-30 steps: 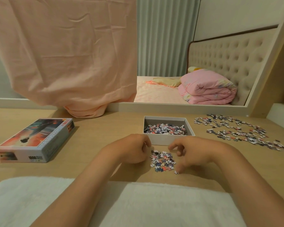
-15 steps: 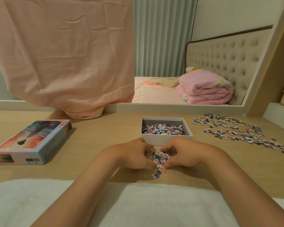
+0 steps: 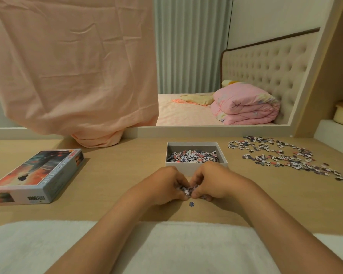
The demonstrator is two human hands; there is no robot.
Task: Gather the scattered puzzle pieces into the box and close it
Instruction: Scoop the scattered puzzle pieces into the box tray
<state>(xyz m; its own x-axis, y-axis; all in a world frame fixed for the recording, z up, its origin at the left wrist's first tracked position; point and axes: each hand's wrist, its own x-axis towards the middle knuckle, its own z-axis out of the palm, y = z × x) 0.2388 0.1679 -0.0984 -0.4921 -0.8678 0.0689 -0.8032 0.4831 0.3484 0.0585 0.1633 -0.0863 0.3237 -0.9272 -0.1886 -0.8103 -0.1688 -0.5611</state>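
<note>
left fingers [image 3: 181, 189]: curled in, pinching the small heap of pieces [image 3: 187, 191] from the left side.
right fingers [image 3: 196, 191]: curled in too, pinching the same heap from the right side.
hands: the left hand [image 3: 162, 184] and right hand [image 3: 212, 182] sit low on the bench [image 3: 115, 171], fingertips almost meeting.
lone piece [image 3: 191, 204]: flat on the bench just in front of the hands, touching nothing.
box [image 3: 222, 155]: open, just behind the hands, with a layer of puzzle bits [image 3: 192, 156] inside.
scattered pieces [image 3: 285, 157]: spread on the bench to the right of the box, well apart from the hands.
lid [image 3: 36, 175]: picture side up, far left on the bench.
white cloth [image 3: 186, 248]: along the near edge, under both arms.
</note>
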